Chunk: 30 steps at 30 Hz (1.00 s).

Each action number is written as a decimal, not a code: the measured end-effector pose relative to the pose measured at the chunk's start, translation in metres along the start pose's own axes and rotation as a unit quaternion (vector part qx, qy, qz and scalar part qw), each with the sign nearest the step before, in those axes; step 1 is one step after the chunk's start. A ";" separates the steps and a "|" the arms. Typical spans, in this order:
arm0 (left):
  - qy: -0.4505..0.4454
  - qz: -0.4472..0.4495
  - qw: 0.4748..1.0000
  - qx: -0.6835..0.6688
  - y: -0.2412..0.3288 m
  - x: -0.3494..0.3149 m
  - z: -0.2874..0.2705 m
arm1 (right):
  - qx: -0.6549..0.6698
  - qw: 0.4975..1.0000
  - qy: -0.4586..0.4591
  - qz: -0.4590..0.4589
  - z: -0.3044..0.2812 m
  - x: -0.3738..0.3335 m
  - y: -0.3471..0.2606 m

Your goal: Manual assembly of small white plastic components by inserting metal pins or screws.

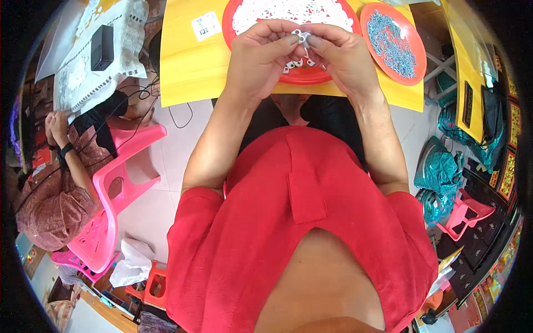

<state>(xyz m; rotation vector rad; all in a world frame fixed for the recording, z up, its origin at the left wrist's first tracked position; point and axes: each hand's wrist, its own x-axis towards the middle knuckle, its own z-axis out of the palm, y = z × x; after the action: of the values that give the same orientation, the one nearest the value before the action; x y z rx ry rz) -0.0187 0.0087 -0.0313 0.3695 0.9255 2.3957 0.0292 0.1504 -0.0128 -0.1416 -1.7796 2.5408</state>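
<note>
Between my fingertips is a small white plastic piece with round holes [301, 37]. My left hand [256, 60] pinches it with thumb and fingers from the left, and my right hand [348, 62] closes on it from the right. Both hands are above the near part of a round red tray [304, 80]. Heaped in that tray are many similar white plastic pieces [288, 12]. To the right stands an orange-red oval plate [417, 71] holding a spread of thin grey metal screws or nails [391, 41]. Fingers partly hide the held piece.
The yellow tabletop [191, 72] bears a white printed label [206, 26]. At the left, another person [55, 208] sits on a pink chair [105, 213] beside a cloth-covered table [91, 83] with a black box [102, 48]. Teal bags [438, 166] lie at the right near a pink stool [466, 215].
</note>
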 end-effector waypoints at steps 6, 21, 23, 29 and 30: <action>0.011 0.005 1.000 0.005 0.001 0.000 0.002 | 0.003 1.000 -0.012 0.009 -0.008 -0.002 0.004; 0.043 0.015 0.996 0.082 0.004 -0.006 0.014 | -0.075 0.997 0.026 -0.003 -0.006 -0.009 -0.023; 0.042 0.019 0.995 0.085 0.004 -0.006 0.014 | -0.095 0.995 0.032 -0.009 -0.004 -0.010 -0.025; 0.050 0.031 0.991 0.117 0.004 -0.007 0.020 | -0.173 0.983 0.050 -0.031 -0.003 -0.012 -0.029; 0.054 0.033 0.991 0.122 0.004 -0.008 0.021 | -0.179 0.982 0.053 -0.027 -0.003 -0.013 -0.029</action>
<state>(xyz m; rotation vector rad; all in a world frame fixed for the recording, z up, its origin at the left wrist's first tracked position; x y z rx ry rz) -0.0049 0.0132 -0.0136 0.3700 1.2803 2.3863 0.0414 0.1624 0.0144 -0.2287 -2.1446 2.1092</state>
